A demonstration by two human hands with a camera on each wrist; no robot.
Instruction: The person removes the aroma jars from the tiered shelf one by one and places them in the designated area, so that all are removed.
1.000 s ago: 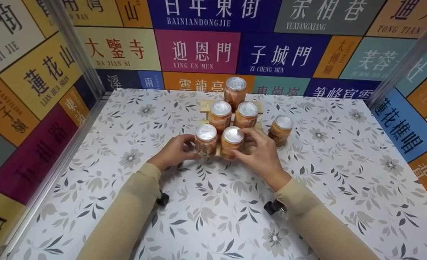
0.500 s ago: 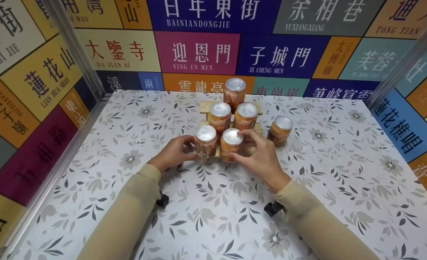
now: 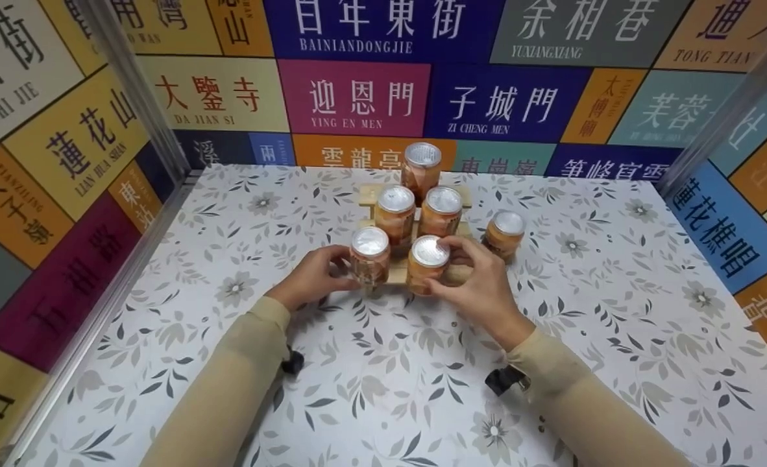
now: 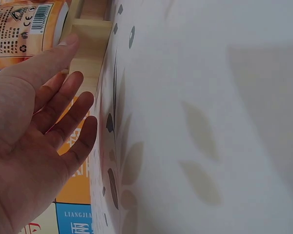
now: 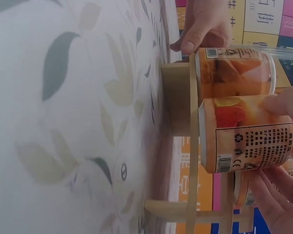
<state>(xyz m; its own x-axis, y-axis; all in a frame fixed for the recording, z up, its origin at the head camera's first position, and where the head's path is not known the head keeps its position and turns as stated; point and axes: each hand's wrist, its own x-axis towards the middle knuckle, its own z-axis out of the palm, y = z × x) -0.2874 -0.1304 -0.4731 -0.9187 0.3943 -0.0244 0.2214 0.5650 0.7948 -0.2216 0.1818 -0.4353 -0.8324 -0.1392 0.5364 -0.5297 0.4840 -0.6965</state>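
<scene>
My right hand (image 3: 481,275) holds an orange can (image 3: 427,266) with a silver lid between thumb and fingers. In the right wrist view this can (image 5: 251,134) is upright, its base close over the wooden stepped stand (image 5: 194,156). On the stand's front step stands another can (image 3: 370,256), at the left. My left hand (image 3: 315,275) is beside that can, with thumb and fingertips right at its lower side. In the left wrist view the left hand (image 4: 44,112) has loosely spread fingers, its thumb by the can's base (image 4: 27,34). Two cans (image 3: 395,214) fill the middle step.
One can (image 3: 421,168) stands on the stand's top step at the back. Another can (image 3: 505,237) stands on the floral tabletop (image 3: 383,389) right of the stand. Walls with coloured sign panels (image 3: 357,97) enclose the table's back and sides.
My right hand has moved slightly right and towards me with its can, widening the gap between the two front cans. The left hand has stayed in place.
</scene>
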